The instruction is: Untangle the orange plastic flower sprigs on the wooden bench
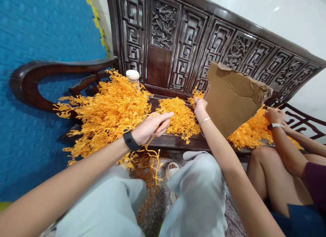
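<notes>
My left hand (pixel 155 126), with a black band on the wrist, is closed around a yellow-orange dried plant sprig (pixel 156 165), whose branched end hangs below the fingers. Left of it lies a large heap of long orange sprigs (pixel 112 111). Farther right, my right hand (pixel 200 107) has its fingers closed on a small orange sprig tip (pixel 196 94), beside the cardboard sheet (pixel 233 96). Between my hands sits a low pile of short orange pieces (pixel 178 118) on the dark wooden bench (pixel 183 141).
The cardboard stands upright between my pile and another orange pile (pixel 251 128). A co-worker's hands (pixel 275 116) are at that far pile. A white-lidded cup (pixel 132 75) stands behind the heap. A carved backrest (pixel 159 67) rises behind; orange scraps (pixel 146 182) litter the floor.
</notes>
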`<state>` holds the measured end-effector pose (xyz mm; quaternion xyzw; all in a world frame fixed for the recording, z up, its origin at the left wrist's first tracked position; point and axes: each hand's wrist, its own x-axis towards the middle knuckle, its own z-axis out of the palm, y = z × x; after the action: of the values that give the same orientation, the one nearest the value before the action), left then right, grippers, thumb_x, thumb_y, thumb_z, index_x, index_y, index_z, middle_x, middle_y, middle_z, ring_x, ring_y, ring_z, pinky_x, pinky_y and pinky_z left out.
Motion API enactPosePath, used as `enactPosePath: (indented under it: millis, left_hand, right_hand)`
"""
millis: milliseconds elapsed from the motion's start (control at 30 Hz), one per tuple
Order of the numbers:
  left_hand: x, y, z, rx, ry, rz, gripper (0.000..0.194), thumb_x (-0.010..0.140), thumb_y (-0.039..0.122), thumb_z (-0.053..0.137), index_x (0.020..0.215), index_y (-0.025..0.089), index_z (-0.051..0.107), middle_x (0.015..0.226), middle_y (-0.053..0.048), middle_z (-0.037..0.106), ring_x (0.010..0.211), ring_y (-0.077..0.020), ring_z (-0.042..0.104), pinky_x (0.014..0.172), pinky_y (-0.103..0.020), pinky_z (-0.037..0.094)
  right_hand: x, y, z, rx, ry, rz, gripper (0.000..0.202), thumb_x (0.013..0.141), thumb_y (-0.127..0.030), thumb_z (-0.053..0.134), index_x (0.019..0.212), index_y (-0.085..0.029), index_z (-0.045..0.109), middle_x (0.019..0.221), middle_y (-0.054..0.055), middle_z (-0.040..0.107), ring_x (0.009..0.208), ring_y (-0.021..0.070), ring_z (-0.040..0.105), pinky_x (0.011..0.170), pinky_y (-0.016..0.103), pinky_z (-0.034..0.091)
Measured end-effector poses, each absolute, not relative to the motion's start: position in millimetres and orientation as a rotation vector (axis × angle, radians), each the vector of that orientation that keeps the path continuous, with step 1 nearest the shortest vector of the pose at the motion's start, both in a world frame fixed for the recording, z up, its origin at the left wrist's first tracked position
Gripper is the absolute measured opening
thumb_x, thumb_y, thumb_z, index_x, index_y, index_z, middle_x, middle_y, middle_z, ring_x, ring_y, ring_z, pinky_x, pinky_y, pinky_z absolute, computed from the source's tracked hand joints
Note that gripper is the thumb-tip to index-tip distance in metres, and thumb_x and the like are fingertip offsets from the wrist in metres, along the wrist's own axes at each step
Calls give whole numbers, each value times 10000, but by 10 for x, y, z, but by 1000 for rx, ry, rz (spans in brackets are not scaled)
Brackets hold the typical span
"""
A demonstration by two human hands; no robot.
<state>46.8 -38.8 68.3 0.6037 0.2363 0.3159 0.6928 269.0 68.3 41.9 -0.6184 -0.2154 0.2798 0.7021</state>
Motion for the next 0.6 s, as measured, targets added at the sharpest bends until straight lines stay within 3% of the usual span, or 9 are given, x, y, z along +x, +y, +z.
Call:
enactPosePath:
  millis: [133,233,367,500,600]
  left_hand:
    - [336,-358,741,1262,443,713,480,858,394,355,471,142,486,390,31,344,332,-52,365,380,-196,288]
    - [281,-235,685,1167,459,759,374,839,379,387,657,135,604,505,5,492,419,-87,475,460,-236,402]
    - [271,-108,585,1068,472,842,261,804,287,446,887,118,627,736,-50,620,615,-139,591,594,-287,472]
    - [314,-67,536,1020,456,904,281,777,205,484,1021,116,590,904,-80,643,825,-178,620,787,-336,469]
    - [367,-66,521,1008,489,949,299,759,164,499,1047,118,566,955,-80,642,868,-166,607,854,-339,439]
  right_hand:
    - [2830,598,192,-1381,-594,784,175,598,39,498,656,-125,522,507,-52,500,478,36,486,472,136,384]
    - [2843,560,70,-1354,-771,921,282,616,-2,518,853,-147,567,619,-35,562,540,57,559,545,167,450]
    - [2861,519,92,-1307,-927,962,376,660,-88,544,1016,-208,527,855,-10,588,614,57,600,588,185,476]
    - [2692,327,240,-1209,-1209,1155,254,732,-327,579,941,-182,575,975,46,609,728,93,616,636,215,490]
    - [2422,98,355,-1146,-1570,1325,399,759,-512,508,828,-137,627,869,77,649,739,121,610,654,237,477]
